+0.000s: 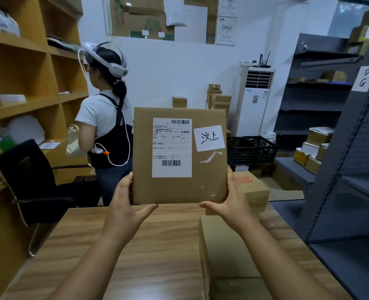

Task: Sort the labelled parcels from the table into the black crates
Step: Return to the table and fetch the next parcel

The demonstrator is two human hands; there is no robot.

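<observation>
We are holding the parcel (179, 155) upright above the bench (161, 245), left hand (126, 204) and right hand (231, 202) clamped on its lower corners, reading its handwritten label (209, 137) before choosing among the black crates (251, 149) beyond the parcel.

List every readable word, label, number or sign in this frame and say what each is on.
"汶上": handwritten white sticker on the parcel held up by the left hand and right hand.
"业务类型": printed shipping label on that parcel; its other print and barcodes are too small.
"clean": white carton behind the wall opening.
"D G": handwritten paper on the grey rack.
Red print on the carton beyond the table: partly hidden, unreadable.
</observation>
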